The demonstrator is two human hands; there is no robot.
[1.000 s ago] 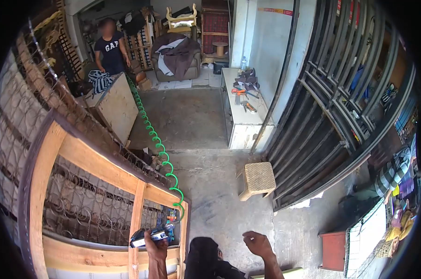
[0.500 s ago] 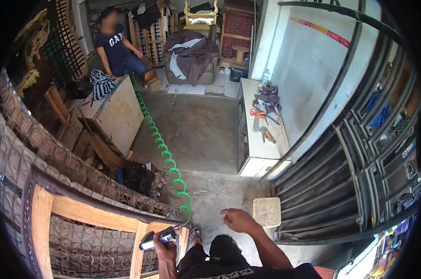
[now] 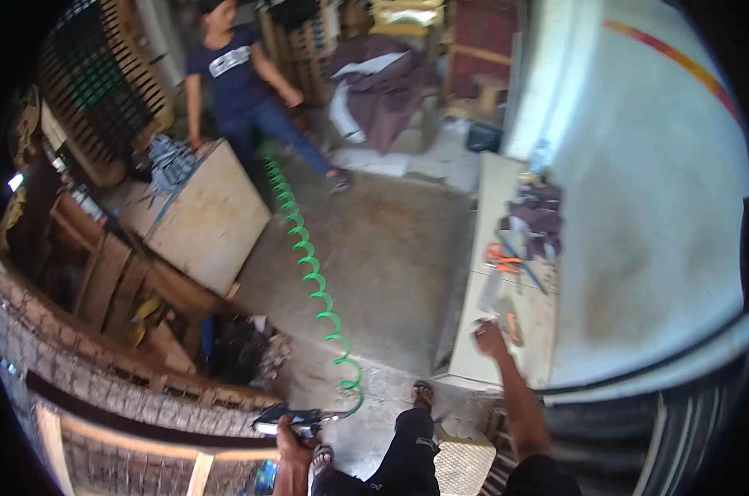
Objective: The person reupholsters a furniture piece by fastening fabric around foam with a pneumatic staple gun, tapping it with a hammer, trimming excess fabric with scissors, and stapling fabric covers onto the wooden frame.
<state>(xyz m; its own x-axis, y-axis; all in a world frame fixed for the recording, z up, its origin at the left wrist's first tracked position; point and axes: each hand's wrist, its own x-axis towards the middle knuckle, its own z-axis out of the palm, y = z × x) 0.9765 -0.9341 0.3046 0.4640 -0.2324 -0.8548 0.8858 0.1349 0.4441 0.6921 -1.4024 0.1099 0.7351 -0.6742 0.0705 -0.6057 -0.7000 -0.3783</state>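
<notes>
My left hand [image 3: 291, 442] grips a pneumatic staple gun [image 3: 287, 422] above the wooden frame [image 3: 201, 471] at lower left. From the gun, a green coiled air hose [image 3: 329, 318] runs away across the floor. My right hand [image 3: 490, 337] is stretched over the front part of a white bench [image 3: 507, 355]. Its fingers are blurred, and whether they touch anything is unclear. Close beside it lies an orange-handled tool [image 3: 513, 326]. Further back on the bench are another orange-handled tool [image 3: 500, 258] and some dark cloth [image 3: 536, 217].
A person [image 3: 238, 74] is by a pale box-like cabinet [image 3: 213, 223] at upper left. A woven stool [image 3: 464, 465] stands near my legs. Brown cloth [image 3: 387, 99] covers an armchair at the back. Scrap wood [image 3: 110, 281] and springs line the left side; metal bars are at lower right.
My view has swung right and I have stepped toward the bench. My right hand has reached out over it. The staple gun stays in my left hand. The seated person's leg now extends outward.
</notes>
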